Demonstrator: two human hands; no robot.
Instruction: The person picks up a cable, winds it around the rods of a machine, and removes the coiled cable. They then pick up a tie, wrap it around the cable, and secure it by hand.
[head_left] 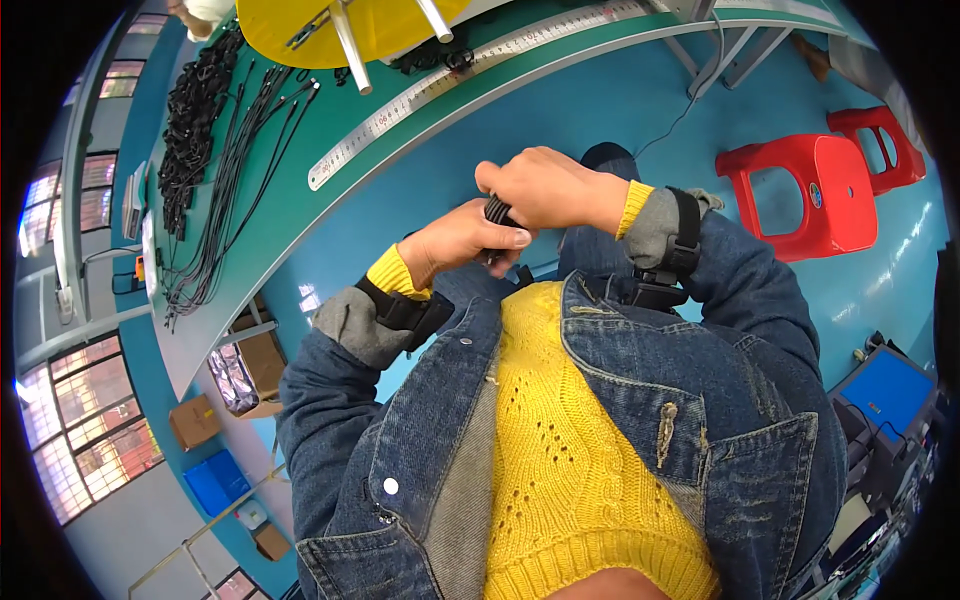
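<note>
A coiled black cable [496, 212] is held in front of my body, off the near edge of the green table. My left hand [455, 243] is closed round its lower part, with the thumb pressed across the coil. From the right, my right hand [555, 188] grips the upper part with its fingers curled in. The fingers hide much of the coil, and I cannot make out its ends. On the table, loose black cables [235, 185] lie fanned out beside a long pile of bundled black cables [195, 125].
A long steel ruler [400, 108] lies along the green table [285, 190]. Above it is a yellow round piece [300, 35] with metal rods. Red stools [840, 195] stand on the blue floor to the right. Cardboard boxes [195, 422] sit at the left.
</note>
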